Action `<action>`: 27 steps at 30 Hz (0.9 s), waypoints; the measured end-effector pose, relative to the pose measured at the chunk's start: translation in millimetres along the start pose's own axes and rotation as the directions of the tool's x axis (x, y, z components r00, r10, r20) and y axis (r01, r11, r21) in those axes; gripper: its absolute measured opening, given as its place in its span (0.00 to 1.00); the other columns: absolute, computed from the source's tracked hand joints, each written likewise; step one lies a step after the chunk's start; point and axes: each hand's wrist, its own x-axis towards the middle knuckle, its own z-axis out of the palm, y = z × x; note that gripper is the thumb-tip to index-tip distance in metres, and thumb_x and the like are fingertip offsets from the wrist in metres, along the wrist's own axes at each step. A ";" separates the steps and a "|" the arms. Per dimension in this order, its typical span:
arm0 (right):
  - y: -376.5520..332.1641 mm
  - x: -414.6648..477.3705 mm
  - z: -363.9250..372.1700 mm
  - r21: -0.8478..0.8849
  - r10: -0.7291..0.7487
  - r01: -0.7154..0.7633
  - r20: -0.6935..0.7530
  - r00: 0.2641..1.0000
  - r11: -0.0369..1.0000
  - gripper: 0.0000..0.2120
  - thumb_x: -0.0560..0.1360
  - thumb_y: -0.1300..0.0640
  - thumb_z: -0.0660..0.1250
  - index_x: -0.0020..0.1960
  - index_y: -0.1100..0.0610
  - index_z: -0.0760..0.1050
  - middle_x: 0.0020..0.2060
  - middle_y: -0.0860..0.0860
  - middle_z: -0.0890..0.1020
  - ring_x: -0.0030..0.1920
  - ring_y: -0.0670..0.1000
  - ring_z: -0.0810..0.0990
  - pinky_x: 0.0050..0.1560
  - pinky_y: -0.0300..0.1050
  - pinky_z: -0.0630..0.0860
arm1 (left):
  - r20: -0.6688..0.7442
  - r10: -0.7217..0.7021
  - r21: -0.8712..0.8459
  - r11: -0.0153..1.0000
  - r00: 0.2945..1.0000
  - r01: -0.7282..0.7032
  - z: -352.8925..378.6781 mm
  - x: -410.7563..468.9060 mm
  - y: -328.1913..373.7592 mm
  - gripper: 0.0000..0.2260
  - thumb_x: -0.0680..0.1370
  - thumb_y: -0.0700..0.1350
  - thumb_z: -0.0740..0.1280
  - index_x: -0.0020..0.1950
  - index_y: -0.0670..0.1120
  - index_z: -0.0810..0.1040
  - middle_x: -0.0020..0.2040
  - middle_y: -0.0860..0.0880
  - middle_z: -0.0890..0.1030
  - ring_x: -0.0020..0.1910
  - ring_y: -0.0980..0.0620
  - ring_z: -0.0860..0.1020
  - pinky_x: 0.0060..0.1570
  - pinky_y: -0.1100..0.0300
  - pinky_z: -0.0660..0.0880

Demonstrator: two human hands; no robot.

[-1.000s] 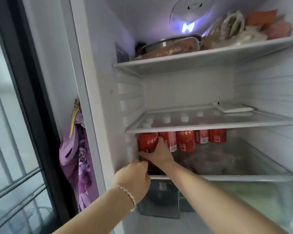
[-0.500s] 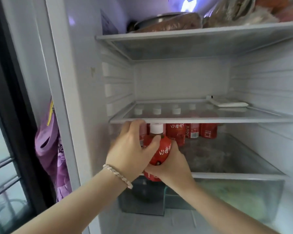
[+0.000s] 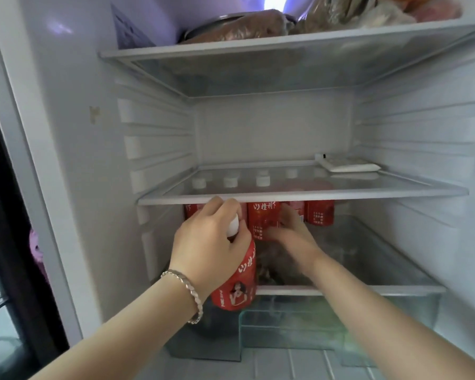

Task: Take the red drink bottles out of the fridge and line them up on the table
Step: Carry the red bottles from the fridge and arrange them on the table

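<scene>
Right hand (image 3: 288,234) has left the red drink bottle (image 3: 239,283) to the left hand (image 3: 209,248), which grips its neck, and now curls round a standing bottle (image 3: 262,218).

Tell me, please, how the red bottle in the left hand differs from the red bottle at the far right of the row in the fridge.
The held bottle is gripped near its cap by the left hand; the far-right bottle is untouched. The held bottle leans, forward of the row; the far-right bottle stands upright under the glass shelf. Both are red with white print.
</scene>
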 end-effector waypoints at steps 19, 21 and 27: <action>0.8 -37.7 -4.2 -0.028 -0.003 -0.003 -0.213 0.977 1.000 0.34 0.58 0.62 0.80 0.60 0.53 0.70 0.51 0.47 0.80 0.52 0.48 0.79 0.50 0.43 0.74 | 0.149 -0.200 0.296 0.944 0.968 0.149 -11.1 13.8 15.7 0.09 0.76 0.51 0.60 0.42 0.47 0.72 0.41 0.53 0.75 0.40 0.49 0.76 0.36 0.58 0.72; -2.7 -56.6 -8.6 0.042 0.016 -0.005 -0.252 0.968 0.999 0.35 0.59 0.64 0.80 0.58 0.49 0.66 0.48 0.45 0.78 0.47 0.46 0.78 0.49 0.43 0.73 | 0.173 -0.201 0.354 0.926 0.964 0.129 -7.5 18.4 17.6 0.09 0.76 0.51 0.58 0.41 0.48 0.71 0.40 0.53 0.74 0.41 0.47 0.75 0.38 0.58 0.71; -2.2 -80.8 -16.0 -0.019 -0.104 0.104 -0.311 0.945 0.994 0.39 0.56 0.66 0.80 0.59 0.45 0.65 0.51 0.47 0.76 0.47 0.46 0.78 0.43 0.38 0.76 | 0.158 -0.127 0.332 0.941 0.979 0.069 -4.8 17.5 14.5 0.10 0.76 0.53 0.59 0.41 0.50 0.75 0.38 0.53 0.79 0.36 0.52 0.76 0.32 0.62 0.69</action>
